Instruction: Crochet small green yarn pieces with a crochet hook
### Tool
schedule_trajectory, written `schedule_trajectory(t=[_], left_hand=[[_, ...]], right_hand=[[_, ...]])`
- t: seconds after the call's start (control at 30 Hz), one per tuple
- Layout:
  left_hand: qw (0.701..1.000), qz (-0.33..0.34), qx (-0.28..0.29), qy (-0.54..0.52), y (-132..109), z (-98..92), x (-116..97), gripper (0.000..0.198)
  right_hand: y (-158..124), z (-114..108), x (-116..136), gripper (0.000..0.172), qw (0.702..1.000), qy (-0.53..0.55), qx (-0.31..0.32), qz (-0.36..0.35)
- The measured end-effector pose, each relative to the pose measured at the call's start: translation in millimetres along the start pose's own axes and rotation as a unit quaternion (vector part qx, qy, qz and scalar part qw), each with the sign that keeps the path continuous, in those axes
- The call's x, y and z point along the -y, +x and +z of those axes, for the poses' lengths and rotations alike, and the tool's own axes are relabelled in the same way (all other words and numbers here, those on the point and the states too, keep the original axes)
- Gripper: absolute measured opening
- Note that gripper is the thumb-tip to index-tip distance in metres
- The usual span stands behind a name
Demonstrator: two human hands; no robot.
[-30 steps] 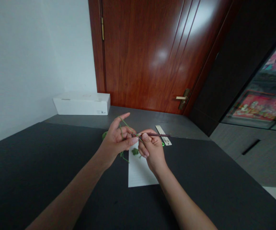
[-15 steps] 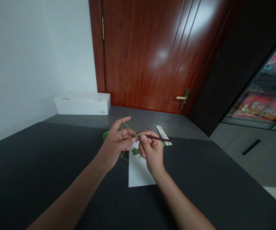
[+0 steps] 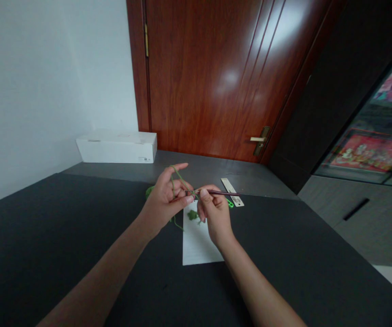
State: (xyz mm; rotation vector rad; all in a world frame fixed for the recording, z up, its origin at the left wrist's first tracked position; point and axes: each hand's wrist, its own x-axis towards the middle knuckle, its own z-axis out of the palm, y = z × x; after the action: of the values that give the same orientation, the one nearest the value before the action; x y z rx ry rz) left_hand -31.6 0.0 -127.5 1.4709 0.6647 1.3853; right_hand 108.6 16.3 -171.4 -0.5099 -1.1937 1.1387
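Green yarn [image 3: 181, 178] runs over the raised index finger of my left hand [image 3: 164, 196], whose thumb and other fingers pinch it near the hook tip. My right hand [image 3: 215, 213] grips a dark crochet hook [image 3: 225, 193] between thumb and fingers, its shaft pointing out to the right. The hook's tip meets the yarn between both hands; the stitches there are too small to make out. Below the hands, a small green crocheted piece [image 3: 192, 215] lies on a white sheet of paper [image 3: 201, 247]. Behind my left hand shows part of a green yarn ball [image 3: 149, 191].
A pale ruler-like strip [image 3: 229, 186] and a bright green looped object [image 3: 230, 203], partly hidden, lie beyond my right hand on the dark table [image 3: 141, 277]. A long white box [image 3: 117, 147] stands at the back left by the wall, before a brown door [image 3: 209, 81].
The crochet hook has shifted left and its back end has dropped slightly. My left index finger is a little higher, and my right hand has turned a bit, showing more of the bright green object.
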Motion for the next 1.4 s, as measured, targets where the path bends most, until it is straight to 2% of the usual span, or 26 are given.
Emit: schedule_trajectory(t=[0.17, 0.3, 0.53, 0.67, 0.73, 0.83, 0.87, 0.93, 0.97, 1.0, 1.03, 1.1, 1.13, 1.17, 1.2, 1.23, 1.3, 1.33, 1.4], left_hand=[[1.000, -0.006, 0.010, 0.007, -1, 1.3, -3, 0.089], [1.000, -0.012, 0.017, 0.016, -3, 1.4, -6, 0.098], [0.999, -0.017, 0.024, 0.037, -2, -0.5, -6, 0.103], [0.998, -0.037, 0.041, -0.043, -2, -2.1, -8, 0.106], [0.991, -0.057, 0.044, -0.115, -1, -6.0, -9, 0.089], [0.975, -0.082, 0.043, -0.200, 2, -14.6, -9, 0.022], [0.977, -0.084, 0.039, -0.194, 2, -17.3, -8, 0.033], [0.994, -0.058, 0.011, -0.094, 4, -21.1, -5, 0.054], [1.000, -0.023, -0.015, 0.001, 5, -22.1, -3, 0.056], [0.992, 0.023, -0.044, 0.114, 5, -22.5, -1, 0.055], [0.968, 0.071, -0.070, 0.231, 6, -22.4, 1, 0.053], [0.899, 0.141, -0.103, 0.402, 7, -21.0, 4, 0.045], [0.877, 0.156, -0.108, 0.442, 7, -19.9, 5, 0.040], [0.873, 0.158, -0.106, 0.449, 7, -18.6, 6, 0.034], [0.887, 0.146, -0.097, 0.426, 6, -16.9, 6, 0.028], [0.914, 0.124, -0.085, 0.377, 6, -14.9, 6, 0.027], [0.970, 0.060, -0.052, 0.230, 4, -9.4, 4, 0.036], [0.988, 0.028, -0.033, 0.151, 2, -5.9, 3, 0.042], [0.999, -0.007, -0.007, 0.039, -1, 1.4, 0, 0.050]], right_hand=[[2, -3, 2, 0.016, 0.994, -0.082, -0.021, -0.075], [3, -3, 4, 0.009, 0.990, -0.084, -0.015, -0.112], [2, -1, 6, 0.010, 0.996, -0.034, 0.002, -0.088], [2, -1, 4, 0.014, 0.998, 0.032, -0.021, -0.053], [3, -1, 3, 0.018, 0.996, 0.077, -0.025, -0.026], [5, -3, 1, 0.020, 0.990, 0.143, -0.006, 0.009], [5, -3, 1, 0.021, 0.986, 0.164, 0.002, 0.018], [5, -4, 1, 0.021, 0.979, 0.198, 0.015, 0.036], [5, -5, 1, 0.021, 0.976, 0.212, 0.018, 0.044], [5, -5, 1, 0.020, 0.974, 0.221, 0.021, 0.052], [5, -5, 1, 0.020, 0.971, 0.229, 0.023, 0.058], [5, -5, 1, 0.019, 0.969, 0.236, 0.023, 0.065], [5, -5, 1, 0.019, 0.969, 0.237, 0.022, 0.065], [5, -5, 1, 0.018, 0.970, 0.235, 0.021, 0.063], [5, -5, 1, 0.018, 0.970, 0.233, 0.019, 0.060], [4, -5, 1, 0.017, 0.971, 0.230, 0.017, 0.057], [4, -4, 2, 0.017, 0.974, 0.223, 0.017, 0.047], [4, -3, 2, 0.017, 0.975, 0.217, 0.016, 0.040], [4, -2, 2, 0.017, 0.980, 0.200, 0.015, 0.018]])
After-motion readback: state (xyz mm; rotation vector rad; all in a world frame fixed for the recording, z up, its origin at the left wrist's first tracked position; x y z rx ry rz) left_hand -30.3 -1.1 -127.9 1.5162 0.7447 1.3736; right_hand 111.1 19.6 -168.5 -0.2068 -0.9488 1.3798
